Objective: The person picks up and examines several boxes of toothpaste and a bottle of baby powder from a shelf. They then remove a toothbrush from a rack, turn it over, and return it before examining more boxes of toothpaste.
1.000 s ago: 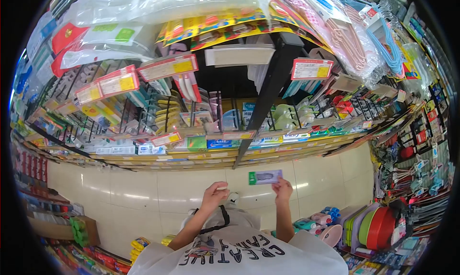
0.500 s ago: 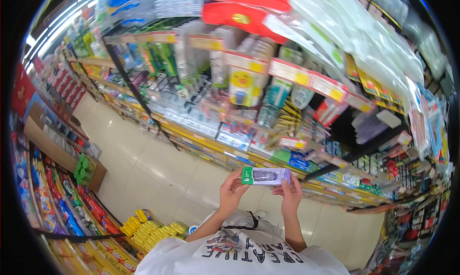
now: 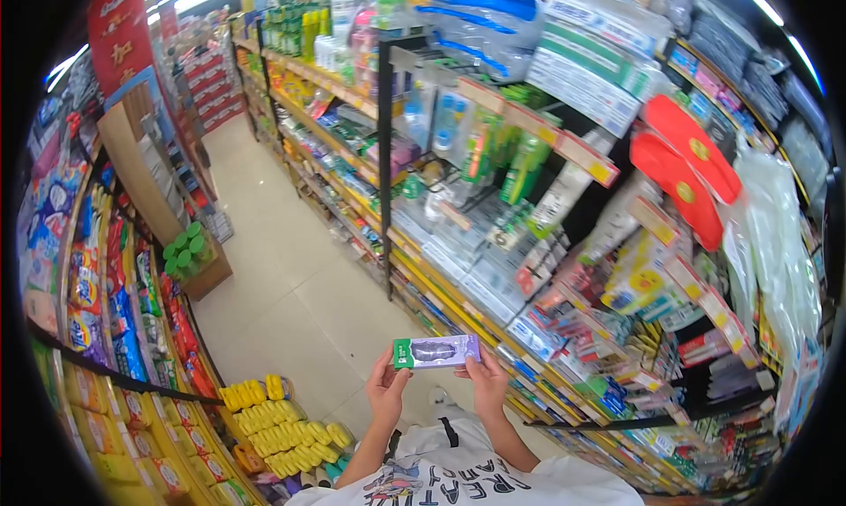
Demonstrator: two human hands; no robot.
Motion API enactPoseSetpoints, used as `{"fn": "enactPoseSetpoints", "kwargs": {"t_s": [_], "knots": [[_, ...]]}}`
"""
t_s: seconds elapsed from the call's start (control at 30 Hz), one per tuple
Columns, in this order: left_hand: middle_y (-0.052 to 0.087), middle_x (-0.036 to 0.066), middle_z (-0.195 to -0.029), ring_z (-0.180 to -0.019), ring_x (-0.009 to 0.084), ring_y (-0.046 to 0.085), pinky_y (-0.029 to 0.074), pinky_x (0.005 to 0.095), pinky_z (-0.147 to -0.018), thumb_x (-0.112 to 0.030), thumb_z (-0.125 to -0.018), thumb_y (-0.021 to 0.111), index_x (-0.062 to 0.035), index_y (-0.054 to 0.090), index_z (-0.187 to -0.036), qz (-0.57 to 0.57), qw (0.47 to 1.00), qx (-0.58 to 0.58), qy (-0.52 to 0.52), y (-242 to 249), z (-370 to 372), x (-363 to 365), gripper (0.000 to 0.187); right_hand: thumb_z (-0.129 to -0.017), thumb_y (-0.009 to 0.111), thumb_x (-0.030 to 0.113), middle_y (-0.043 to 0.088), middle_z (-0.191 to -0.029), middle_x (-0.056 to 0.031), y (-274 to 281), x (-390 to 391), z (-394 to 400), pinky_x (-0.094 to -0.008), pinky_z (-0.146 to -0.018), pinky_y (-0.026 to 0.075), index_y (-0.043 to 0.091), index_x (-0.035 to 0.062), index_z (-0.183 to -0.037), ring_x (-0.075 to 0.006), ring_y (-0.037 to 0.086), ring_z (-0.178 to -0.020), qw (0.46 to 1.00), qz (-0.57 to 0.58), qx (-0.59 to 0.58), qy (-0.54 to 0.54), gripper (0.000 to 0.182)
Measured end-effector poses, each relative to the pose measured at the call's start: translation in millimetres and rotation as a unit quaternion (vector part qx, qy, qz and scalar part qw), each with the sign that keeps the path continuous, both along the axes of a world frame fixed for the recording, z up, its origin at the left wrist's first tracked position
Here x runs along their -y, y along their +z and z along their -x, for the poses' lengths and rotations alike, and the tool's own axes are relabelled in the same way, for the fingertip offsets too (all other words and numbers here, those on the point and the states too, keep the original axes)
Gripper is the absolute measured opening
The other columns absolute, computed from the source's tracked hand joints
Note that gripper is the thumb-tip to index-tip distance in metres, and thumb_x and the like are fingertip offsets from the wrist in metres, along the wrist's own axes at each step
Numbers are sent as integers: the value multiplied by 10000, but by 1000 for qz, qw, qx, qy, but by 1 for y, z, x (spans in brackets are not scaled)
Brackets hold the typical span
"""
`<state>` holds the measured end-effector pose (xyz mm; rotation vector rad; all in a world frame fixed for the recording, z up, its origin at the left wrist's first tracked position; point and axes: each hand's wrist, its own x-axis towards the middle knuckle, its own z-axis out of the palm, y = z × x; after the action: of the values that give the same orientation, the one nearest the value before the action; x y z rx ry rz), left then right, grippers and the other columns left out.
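Note:
A flat purple-and-green package point(image 3: 436, 352) with a dark oval shape on its front is held level before my body, above the aisle floor. My left hand point(image 3: 386, 388) grips its green end, thumb along the lower edge. Around the purple end, my right hand point(image 3: 486, 378) is closed, with its thumb on the front face. The kind of product inside cannot be made out.
Shelves of hanging packaged goods point(image 3: 529, 162) run along the right, with red slippers point(image 3: 687, 171) on hooks. Detergent bags point(image 3: 86, 286) fill the left shelves. Yellow bottles point(image 3: 282, 427) stand low at left, and green-lidded containers point(image 3: 185, 251) sit farther along. Tiled floor point(image 3: 282, 268) runs between.
The view has swung left along the aisle, so the shelves and red slippers sit farther right. Both hands still hold the package, which appears lower and slightly left in view.

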<state>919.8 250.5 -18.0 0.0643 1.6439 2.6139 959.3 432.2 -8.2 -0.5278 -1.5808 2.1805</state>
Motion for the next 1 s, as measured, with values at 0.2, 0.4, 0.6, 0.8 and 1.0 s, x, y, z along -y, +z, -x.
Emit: {"fn": "enactPoseSetpoints", "kwargs": {"t_s": [0.2, 0.4, 0.6, 0.8, 1.0], "knots": [[623, 81, -1200, -1013, 130, 620, 540, 310, -877, 18, -932, 592, -22, 436, -1463, 61, 995, 35, 64, 7, 78, 60, 555, -958, 625, 55, 685, -1090, -121, -14, 53, 110, -323, -727, 594, 483, -56, -1396, -175, 688, -852, 995, 10, -12, 102, 473], [638, 91, -1174, -1046, 148, 622, 540, 317, -890, 10, -935, 591, -10, 450, -1443, 95, 991, -3, 90, 17, 202, 100, 528, -919, 669, 21, 659, -1130, -141, -8, 97, 243, -318, -768, 596, 487, -98, -1363, -164, 689, -852, 988, 94, -50, 115, 494], [512, 74, -1319, -1002, 160, 644, 579, 347, -856, 5, -926, 617, 9, 470, -1410, 127, 988, -1, 91, 12, 353, 164, 507, -883, 732, 64, 700, -1003, -107, -27, 146, 382, -264, -725, 561, 487, -49, -1393, -131, 687, -775, 988, 5, -56, 147, 576], [633, 96, -1190, -958, 143, 644, 573, 330, -831, -42, -930, 632, 48, 548, -1326, 131, 988, -36, 75, 6, 498, 182, 414, -884, 747, 187, 708, -782, -86, -4, 172, 498, -245, -574, 516, 587, -41, -1301, -102, 657, -642, 963, -269, -11, 22, 502], [615, 68, -1101, -885, 137, 642, 560, 296, -772, -25, -893, 682, 45, 619, -1235, 35, 998, 23, -51, 3, 654, 140, 355, -925, 692, 220, 604, -588, -32, 10, 174, 596, -280, -506, 460, 606, 25, -1311, -83, 563, -527, 910, -372, 80, -164, 441]]}}
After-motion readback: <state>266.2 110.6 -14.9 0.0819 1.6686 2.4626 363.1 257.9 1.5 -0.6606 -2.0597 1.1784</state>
